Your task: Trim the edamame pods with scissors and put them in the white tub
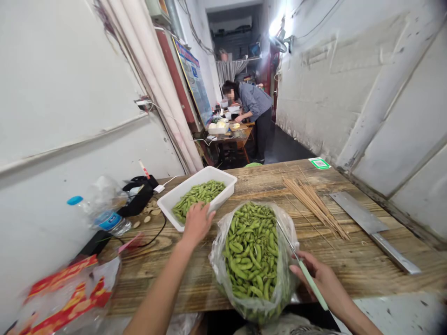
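Observation:
My left hand (197, 222) reaches over the near rim of a white tray (171, 197) holding green soybean pods (199, 193); its fingers curl down at the rim and their tips are hidden. My right hand (319, 274) is closed on the pale green handle of a pair of scissors (302, 267), whose thin blades point up toward a clear plastic bag (288, 223). The bag stands open between my hands, full of soybean pods (251, 251).
A bundle of bamboo skewers (314, 204) and a steel cleaver (370, 228) lie on the wooden table (174, 274) at the right. A water bottle (103, 216), a black device with cables and a red-printed plastic bag (66, 293) sit at left. Another person works at a far table.

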A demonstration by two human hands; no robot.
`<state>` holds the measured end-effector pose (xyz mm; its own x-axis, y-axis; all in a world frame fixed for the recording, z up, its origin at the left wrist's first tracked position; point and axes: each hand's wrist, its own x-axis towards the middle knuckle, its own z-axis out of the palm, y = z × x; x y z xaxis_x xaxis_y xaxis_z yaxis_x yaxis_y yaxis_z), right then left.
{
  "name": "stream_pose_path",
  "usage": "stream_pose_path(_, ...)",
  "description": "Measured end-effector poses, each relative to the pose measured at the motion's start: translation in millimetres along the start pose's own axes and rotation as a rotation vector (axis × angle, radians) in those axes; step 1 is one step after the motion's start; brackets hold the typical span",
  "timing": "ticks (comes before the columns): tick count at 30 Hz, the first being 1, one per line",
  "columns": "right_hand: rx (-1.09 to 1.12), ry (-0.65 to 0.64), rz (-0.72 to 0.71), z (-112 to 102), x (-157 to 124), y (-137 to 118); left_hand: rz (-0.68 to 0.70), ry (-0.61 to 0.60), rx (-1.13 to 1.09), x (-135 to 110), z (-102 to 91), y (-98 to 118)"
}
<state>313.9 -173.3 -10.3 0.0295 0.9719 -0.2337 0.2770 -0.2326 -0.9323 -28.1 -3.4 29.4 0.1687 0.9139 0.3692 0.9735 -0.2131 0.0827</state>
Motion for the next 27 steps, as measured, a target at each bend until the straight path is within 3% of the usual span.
stream_pose_path(3,-0.029,0.017,-0.039,-1.7,-2.2,-0.8,-0.011,0.004,0.048,-14.0,1.1,7.8)
stream_pose_path(11,-0.088,0.019,-0.081,1.1,-3.9,-5.4,-0.112,0.046,0.118,-15.7,-2.4,13.1)
stream_pose_path(14,-0.112,0.008,-0.078,0.2,-6.7,-6.8,-0.126,0.087,0.123,-29.5,-12.3,32.3)
stream_pose_path(17,-0.117,0.014,-0.087,-1.0,-9.5,-8.6,0.057,0.148,0.021,-45.0,-25.3,62.0)
stream_pose_path(20,-0.114,-0.006,-0.111,-0.3,-11.1,-10.2,0.287,0.016,-0.120,-51.3,-31.8,90.4)
stream_pose_path(23,-0.133,-0.030,-0.134,0.8,-12.0,-13.0,0.225,-0.124,-0.138,-48.2,-29.1,105.7)
stream_pose_path(27,-0.165,-0.041,-0.154,-4.0,-16.4,-29.4,0.165,-0.128,-0.311,-43.9,-23.4,109.1)
